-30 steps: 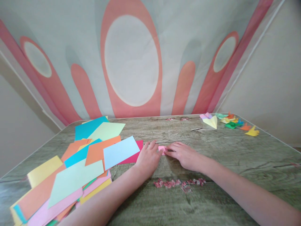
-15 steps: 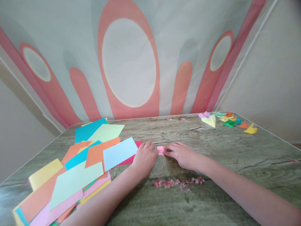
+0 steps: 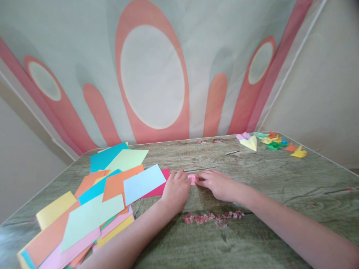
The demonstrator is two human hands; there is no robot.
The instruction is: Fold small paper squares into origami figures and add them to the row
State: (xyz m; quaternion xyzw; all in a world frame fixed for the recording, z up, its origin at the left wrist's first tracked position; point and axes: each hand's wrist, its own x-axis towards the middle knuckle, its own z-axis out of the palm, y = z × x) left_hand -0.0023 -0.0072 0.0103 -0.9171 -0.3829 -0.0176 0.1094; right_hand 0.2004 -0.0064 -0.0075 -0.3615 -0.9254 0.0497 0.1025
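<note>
A small piece of folded pink paper [image 3: 192,179] lies on the table between my two hands. At its right edge, my right hand [image 3: 217,184] pinches it between thumb and fingers. My left hand [image 3: 176,191] is closed at the left edge, its fingers bent and the fingertips pressed onto the paper. Part of the paper is hidden under the fingers of both hands, so its exact folds cannot be made out. Just left of my left hand, a red sheet [image 3: 157,189] sticks out from beneath a pale blue sheet [image 3: 144,184].
Loose coloured sheets overlap across the left side, with a pale green sheet [image 3: 89,220] near my left forearm. At the back right are a pale yellow folded paper [image 3: 249,143] and several small folded paper figures, including a yellow one [image 3: 298,152]. A patterned cloth [image 3: 153,78] hangs behind the wood-patterned table [image 3: 269,179].
My left hand has shifted slightly right and over the pink paper's left edge, covering more of it. My right hand stays in nearly the same place, still pinching. The view has tilted slightly.
</note>
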